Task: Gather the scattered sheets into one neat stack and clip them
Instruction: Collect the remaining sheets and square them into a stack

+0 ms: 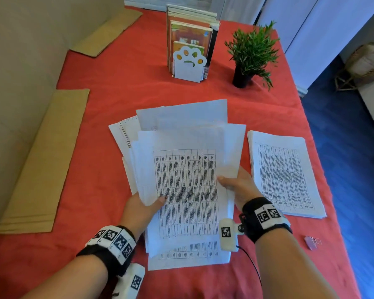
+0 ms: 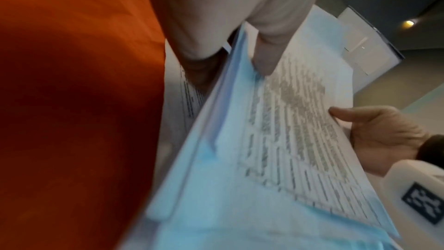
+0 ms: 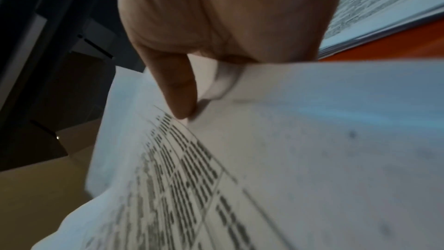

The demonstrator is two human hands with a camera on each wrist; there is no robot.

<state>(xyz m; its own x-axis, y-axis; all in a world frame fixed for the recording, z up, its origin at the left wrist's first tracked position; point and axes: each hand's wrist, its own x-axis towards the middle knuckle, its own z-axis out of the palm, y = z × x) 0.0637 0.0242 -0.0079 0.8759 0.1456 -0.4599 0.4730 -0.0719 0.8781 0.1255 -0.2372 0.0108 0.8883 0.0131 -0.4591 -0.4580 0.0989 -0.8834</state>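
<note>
A loose, fanned bundle of printed sheets [image 1: 186, 182] is held above the red tablecloth [image 1: 108, 100]. My left hand [image 1: 143, 206] grips its left edge, thumb on top of the top sheet [image 2: 288, 113]. My right hand [image 1: 235, 184] grips the right edge, thumb [image 3: 177, 92] pressed on the printed table [image 3: 192, 178]. More sheets [image 1: 181, 115] lie askew beneath and behind the bundle. A separate squared pile of printed sheets [image 1: 285, 175] lies to the right. A small pink binder clip [image 1: 311, 242] rests on the cloth beside my right forearm.
A paw-shaped bookend with books [image 1: 190, 44] and a potted plant [image 1: 251, 55] stand at the back. Cardboard pieces [image 1: 41, 165] lie along the left side and back left [image 1: 106, 33]. The table's right edge drops to a blue floor [image 1: 350, 147].
</note>
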